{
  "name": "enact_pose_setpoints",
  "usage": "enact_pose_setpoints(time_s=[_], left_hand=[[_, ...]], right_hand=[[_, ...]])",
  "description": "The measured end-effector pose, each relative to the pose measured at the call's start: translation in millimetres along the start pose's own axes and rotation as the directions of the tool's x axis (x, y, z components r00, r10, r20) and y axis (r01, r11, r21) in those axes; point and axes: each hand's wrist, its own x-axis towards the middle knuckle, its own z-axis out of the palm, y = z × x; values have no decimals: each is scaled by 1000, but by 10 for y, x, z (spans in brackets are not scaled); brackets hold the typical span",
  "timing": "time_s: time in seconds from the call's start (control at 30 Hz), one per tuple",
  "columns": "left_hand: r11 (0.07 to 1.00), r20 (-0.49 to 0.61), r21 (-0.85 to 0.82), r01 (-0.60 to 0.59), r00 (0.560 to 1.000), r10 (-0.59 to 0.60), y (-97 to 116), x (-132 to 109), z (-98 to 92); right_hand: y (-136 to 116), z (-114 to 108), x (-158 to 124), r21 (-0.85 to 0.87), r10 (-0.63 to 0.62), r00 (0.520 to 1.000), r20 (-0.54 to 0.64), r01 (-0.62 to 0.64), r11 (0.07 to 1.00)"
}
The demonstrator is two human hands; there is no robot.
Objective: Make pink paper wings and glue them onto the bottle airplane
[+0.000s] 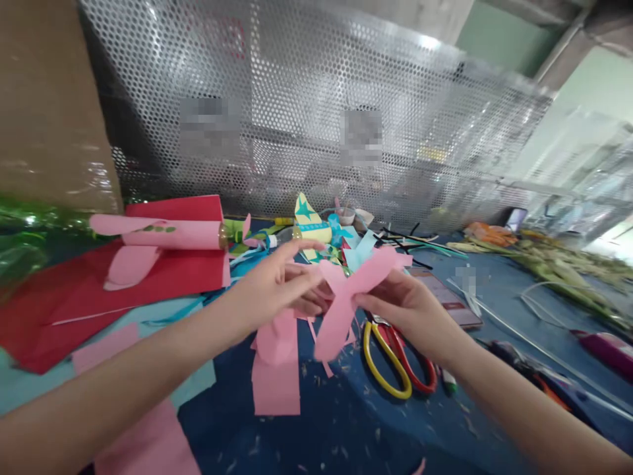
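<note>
A pink paper propeller shape (pixel 339 316) with several rounded blades is held up over the blue table. My right hand (pixel 403 303) pinches it at its right side, between thumb and fingers. At its left side is my left hand (pixel 291 280), thumb and fingers curved by the paper; whether they grip it I cannot tell. Below them lies a pink paper strip (pixel 277 386). Scissors (pixel 388 359) with one yellow and one red handle rest just under my right hand. To the left, a pink paper-wrapped bottle plane (pixel 173 235) sits on red paper (pixel 182 270).
Behind the hands lies a yellow and blue bottle plane (pixel 314 231). A phone (pixel 448 300), a white cord (pixel 524 349) and dry leaves (pixel 558 277) are on the right. A perforated metal panel (pixel 306 99) stands at the back. Light blue paper (pixel 198 382) lies left.
</note>
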Motion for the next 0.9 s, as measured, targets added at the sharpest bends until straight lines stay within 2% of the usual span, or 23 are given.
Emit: enact_pose_setpoints(time_s=[0.03,0.1,0.13,0.17,0.2,0.27,0.33,0.4,0.6,0.9], left_hand=[[998,-62,43,-48,997,50,21,29,-96],[964,-219,216,-154,955,202,38,94,-318],[941,-295,297,-163,922,252,33,125,-434],[920,-323,373,-119,913,249,18,151,-546],[902,-316,430,-30,931,181,-4,170,-649],[886,-195,453,99,981,-9,-63,185,-812],[888,-108,438,140,989,-103,-122,176,-908],[898,-34,412,154,988,-153,-168,161,-949],[922,54,356,151,982,-182,-235,167,-965],[926,49,356,122,988,-149,-230,156,-927]], right_hand=[[-57,6,74,-23,-37,999,-14,36,999],[-168,13,237,-57,-142,987,-76,138,989],[-213,20,323,-69,-195,976,-100,189,979],[-246,35,411,-76,-250,960,-129,242,967],[-263,62,500,-80,-288,947,-142,279,957],[-241,152,675,-95,-310,947,-87,302,949],[-153,280,832,-158,-230,971,66,238,958],[-28,408,955,-212,-172,975,141,199,957],[251,574,1054,-344,-146,975,169,197,918],[302,683,974,-503,-131,990,48,137,854]])
